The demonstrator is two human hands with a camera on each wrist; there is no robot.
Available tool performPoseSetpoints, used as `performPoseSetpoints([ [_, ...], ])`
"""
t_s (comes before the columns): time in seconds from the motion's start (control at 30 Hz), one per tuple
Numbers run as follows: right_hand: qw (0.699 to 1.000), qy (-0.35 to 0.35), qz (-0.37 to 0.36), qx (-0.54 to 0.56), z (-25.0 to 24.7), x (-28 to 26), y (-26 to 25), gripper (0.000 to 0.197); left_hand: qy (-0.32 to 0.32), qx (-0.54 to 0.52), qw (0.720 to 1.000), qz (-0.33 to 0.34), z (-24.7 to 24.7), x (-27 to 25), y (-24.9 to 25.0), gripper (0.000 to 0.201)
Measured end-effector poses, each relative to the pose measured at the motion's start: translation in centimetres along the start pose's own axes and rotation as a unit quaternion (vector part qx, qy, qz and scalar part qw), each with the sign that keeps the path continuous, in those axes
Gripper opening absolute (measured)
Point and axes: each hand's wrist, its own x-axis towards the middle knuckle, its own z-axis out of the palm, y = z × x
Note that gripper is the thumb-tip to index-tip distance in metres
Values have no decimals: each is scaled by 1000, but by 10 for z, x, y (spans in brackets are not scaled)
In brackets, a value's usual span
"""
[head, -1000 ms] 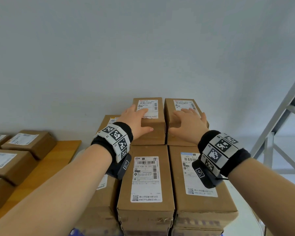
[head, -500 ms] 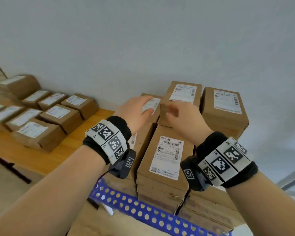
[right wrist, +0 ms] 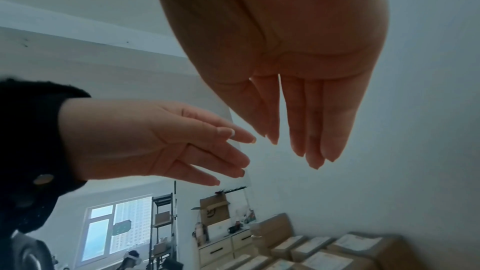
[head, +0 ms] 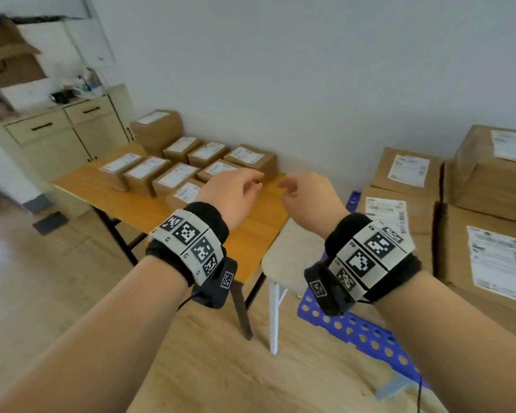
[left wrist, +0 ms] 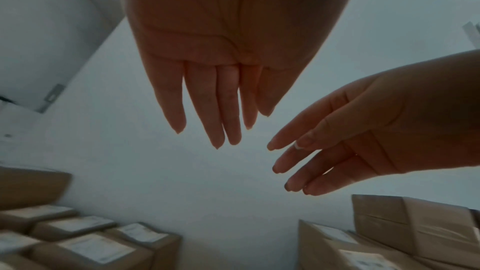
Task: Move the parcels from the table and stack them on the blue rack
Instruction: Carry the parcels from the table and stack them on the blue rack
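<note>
Several brown parcels [head: 176, 174] with white labels lie in rows on the orange wooden table [head: 251, 242] at the left. At the right, larger parcels [head: 405, 174] are stacked on the blue perforated rack [head: 355, 326]. My left hand [head: 233, 192] hovers above the table's near right corner, empty, with its fingers relaxed. My right hand [head: 307, 198] hangs beside it, between table and rack, also empty. In the left wrist view the left hand's fingers [left wrist: 207, 100] are straight and hold nothing. The right hand's fingers [right wrist: 298, 114] are likewise straight and bare.
A beige stool [head: 292, 257] with white legs stands between table and rack. A pale cabinet [head: 66, 129] with drawers sits beyond the table's left end. The grey wall runs behind both. Wooden floor lies in front. A dark metal shelf [right wrist: 162, 223] and a window [right wrist: 116, 231] show far off.
Both hands have come off the stacked parcels on the rack and swung left toward the table, empty. The head view has turned left, so the table's parcels are now in sight.
</note>
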Motion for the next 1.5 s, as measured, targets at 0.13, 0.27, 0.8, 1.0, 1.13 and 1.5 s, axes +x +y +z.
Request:
performPoseSetpoints([
  [0.13,999,-28,-24,-13,52,27,-64,34,5,-1,1000,-28,-43,-16,-72,32],
  [0.27,998,-47,-41,-9,91,59,-111,36,19,2,998,-65,-72,-21,-132,32],
  [0.8,991,-83,-60,81,208,306,-194,38,19,58,990,-128,-128,148,-351,33],
  [1.0,991,-96,-51,82,237,404,-211,46,15,52,989,-141,-147,226,-423,37],
  [1.13,991,-103,-23,84,267,457,-215,49,14,36,990,-134,-151,273,-476,40],
  [1.5,988,-59,115,82,382,630,-228,75,-69,16,992,-108,-144,438,-649,76],
])
